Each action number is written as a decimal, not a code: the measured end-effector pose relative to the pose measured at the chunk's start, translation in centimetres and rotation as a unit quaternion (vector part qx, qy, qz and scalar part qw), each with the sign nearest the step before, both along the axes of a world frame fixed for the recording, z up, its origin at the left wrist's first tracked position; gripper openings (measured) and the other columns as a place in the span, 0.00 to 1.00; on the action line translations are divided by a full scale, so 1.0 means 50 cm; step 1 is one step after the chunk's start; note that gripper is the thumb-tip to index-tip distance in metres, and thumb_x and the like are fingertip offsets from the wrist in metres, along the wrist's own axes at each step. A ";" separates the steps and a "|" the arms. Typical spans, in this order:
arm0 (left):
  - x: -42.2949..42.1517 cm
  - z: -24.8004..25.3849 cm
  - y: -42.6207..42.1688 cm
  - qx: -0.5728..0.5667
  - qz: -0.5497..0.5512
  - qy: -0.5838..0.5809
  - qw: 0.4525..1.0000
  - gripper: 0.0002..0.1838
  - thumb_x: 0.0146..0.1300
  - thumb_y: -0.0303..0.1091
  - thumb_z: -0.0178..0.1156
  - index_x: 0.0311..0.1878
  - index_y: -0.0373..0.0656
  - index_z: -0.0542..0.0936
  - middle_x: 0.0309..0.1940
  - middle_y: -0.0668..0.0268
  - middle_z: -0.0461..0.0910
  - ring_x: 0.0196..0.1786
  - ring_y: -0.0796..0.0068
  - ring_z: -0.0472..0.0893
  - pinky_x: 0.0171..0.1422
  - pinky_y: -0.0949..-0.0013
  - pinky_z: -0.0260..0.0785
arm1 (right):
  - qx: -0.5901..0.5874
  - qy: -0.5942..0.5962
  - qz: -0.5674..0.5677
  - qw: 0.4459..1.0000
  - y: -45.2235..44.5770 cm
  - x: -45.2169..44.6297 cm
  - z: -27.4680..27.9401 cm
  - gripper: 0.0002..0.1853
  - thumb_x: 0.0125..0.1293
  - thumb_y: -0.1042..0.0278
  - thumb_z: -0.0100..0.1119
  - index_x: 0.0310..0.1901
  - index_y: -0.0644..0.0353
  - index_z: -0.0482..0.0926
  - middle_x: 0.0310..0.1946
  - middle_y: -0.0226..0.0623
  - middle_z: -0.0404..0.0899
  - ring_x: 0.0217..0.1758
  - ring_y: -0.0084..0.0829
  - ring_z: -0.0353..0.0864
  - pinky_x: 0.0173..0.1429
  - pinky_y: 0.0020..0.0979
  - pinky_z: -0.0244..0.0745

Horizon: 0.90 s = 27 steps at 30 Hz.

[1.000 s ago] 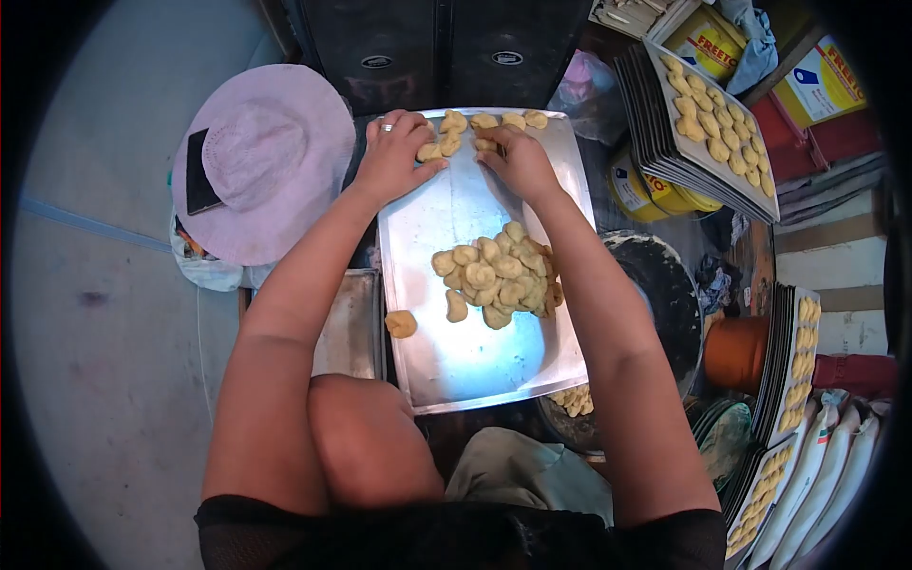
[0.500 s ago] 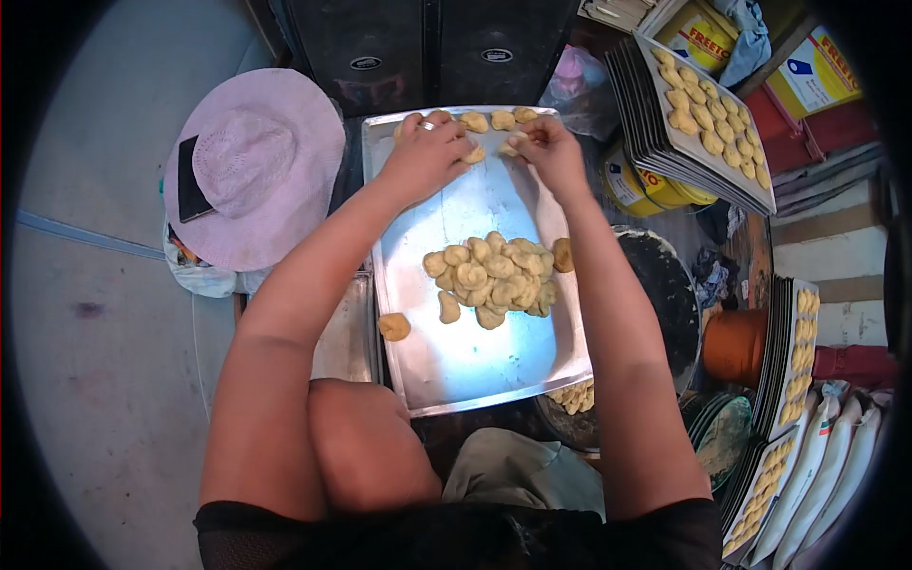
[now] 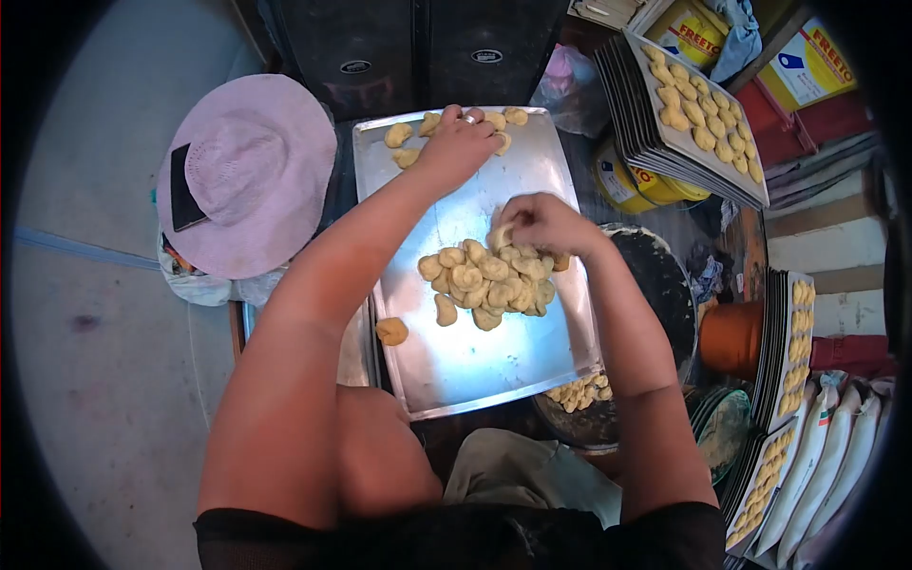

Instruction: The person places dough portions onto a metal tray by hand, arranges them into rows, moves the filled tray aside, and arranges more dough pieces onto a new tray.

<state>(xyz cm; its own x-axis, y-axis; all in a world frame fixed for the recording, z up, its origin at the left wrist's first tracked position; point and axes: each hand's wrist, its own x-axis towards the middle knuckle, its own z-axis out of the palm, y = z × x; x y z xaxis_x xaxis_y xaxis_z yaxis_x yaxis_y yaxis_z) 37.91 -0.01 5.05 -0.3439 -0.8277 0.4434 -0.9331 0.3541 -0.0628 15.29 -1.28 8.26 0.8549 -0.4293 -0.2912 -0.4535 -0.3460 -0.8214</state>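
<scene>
A metal tray [image 3: 456, 380] lies in front of me, with a heap of dough pieces [image 3: 475, 285] near its middle. At the far edge, my left hand [image 3: 458, 150], wearing a ring, has its fingers closed against a small dough piece [image 3: 503, 143]. Other shaped pieces [image 3: 398, 135] sit along that edge, some partly hidden by the hand. My right hand [image 3: 549, 226] is at the top of the heap, fingers pinched on a dough piece [image 3: 503, 237] and slightly blurred. One darker dough piece [image 3: 391, 331] lies by the tray's left rim.
Stacked trays [image 3: 679, 142] topped with shaped dough stand at the right above a yellow bucket [image 3: 622, 182]. More loaded trays [image 3: 796, 351] stand lower right. A pink hat [image 3: 242, 161] with a phone [image 3: 185, 190] is at the left. Black speakers [image 3: 408, 47] stand behind the tray.
My right hand has come back from the far edge to the heap. My left hand has shifted right along the far edge, uncovering shaped pieces at the far left.
</scene>
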 end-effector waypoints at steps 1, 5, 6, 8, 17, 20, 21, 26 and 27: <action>-0.007 -0.001 -0.005 0.000 0.010 -0.011 1.000 0.12 0.60 0.37 0.61 0.47 0.51 0.84 0.43 0.69 0.81 0.58 0.67 0.74 0.64 0.56 0.56 | 0.066 -0.020 -0.095 0.993 -0.024 -0.006 -0.001 0.13 0.56 0.72 0.63 0.43 0.65 0.82 0.33 0.30 0.81 0.36 0.19 0.77 0.44 0.25 0.73; -0.022 0.007 -0.012 -0.001 0.038 0.021 0.999 0.11 0.61 0.34 0.59 0.46 0.50 0.85 0.42 0.68 0.81 0.59 0.66 0.74 0.65 0.56 0.56 | -0.145 -0.119 -0.275 0.943 -0.116 -0.008 -0.064 0.14 0.59 0.64 0.68 0.44 0.61 0.84 0.30 0.34 0.83 0.34 0.28 0.82 0.42 0.32 0.77; -0.025 0.007 -0.008 0.001 0.039 0.047 0.998 0.11 0.61 0.34 0.59 0.45 0.50 0.85 0.42 0.68 0.81 0.59 0.66 0.73 0.65 0.56 0.56 | -0.259 -0.101 -0.275 0.921 -0.113 0.003 -0.072 0.14 0.59 0.63 0.68 0.44 0.61 0.84 0.32 0.35 0.83 0.34 0.32 0.83 0.43 0.34 0.77; -0.019 0.033 0.032 -0.018 0.033 0.106 0.994 0.10 0.62 0.35 0.60 0.44 0.48 0.84 0.41 0.66 0.81 0.55 0.64 0.76 0.62 0.57 0.61 | -0.365 -0.071 -0.271 0.888 -0.113 0.019 -0.075 0.15 0.59 0.62 0.69 0.45 0.59 0.85 0.35 0.38 0.84 0.36 0.38 0.84 0.45 0.37 0.78; 0.093 0.077 0.209 0.198 0.103 0.259 0.940 0.11 0.59 0.36 0.65 0.42 0.41 0.82 0.39 0.58 0.81 0.45 0.57 0.81 0.48 0.57 0.73 | -0.311 -0.002 -0.246 0.918 -0.192 0.070 -0.046 0.22 0.55 0.58 0.70 0.53 0.52 0.82 0.56 0.41 0.79 0.56 0.44 0.80 0.59 0.40 0.75; 0.101 0.057 0.215 0.128 0.130 0.250 0.951 0.11 0.59 0.35 0.66 0.42 0.42 0.82 0.40 0.60 0.80 0.46 0.56 0.81 0.51 0.57 0.74 | -0.357 -0.163 -0.216 0.894 -0.224 0.097 -0.067 0.26 0.57 0.63 0.66 0.60 0.52 0.79 0.62 0.48 0.73 0.60 0.43 0.76 0.61 0.38 0.72; 0.098 0.049 0.214 0.108 0.128 0.249 0.954 0.10 0.59 0.34 0.66 0.42 0.43 0.82 0.40 0.60 0.80 0.46 0.56 0.81 0.51 0.57 0.74 | -0.381 -0.154 -0.204 0.889 -0.222 0.112 -0.073 0.29 0.59 0.61 0.63 0.65 0.50 0.77 0.64 0.47 0.71 0.66 0.45 0.72 0.65 0.38 0.69; 0.108 -0.012 0.193 0.048 0.127 0.214 0.967 0.08 0.61 0.30 0.63 0.43 0.44 0.82 0.42 0.62 0.79 0.46 0.55 0.81 0.49 0.57 0.76 | -0.378 -0.030 -0.196 0.904 -0.208 0.115 -0.056 0.27 0.60 0.61 0.62 0.63 0.50 0.78 0.63 0.43 0.73 0.63 0.44 0.73 0.63 0.34 0.68; 0.110 -0.016 0.190 0.042 0.128 0.207 0.969 0.08 0.61 0.29 0.62 0.44 0.44 0.82 0.42 0.63 0.79 0.46 0.55 0.81 0.48 0.57 0.76 | -0.406 -0.066 -0.204 0.888 -0.192 0.108 -0.051 0.26 0.59 0.62 0.62 0.62 0.50 0.79 0.62 0.42 0.74 0.61 0.44 0.74 0.62 0.33 0.69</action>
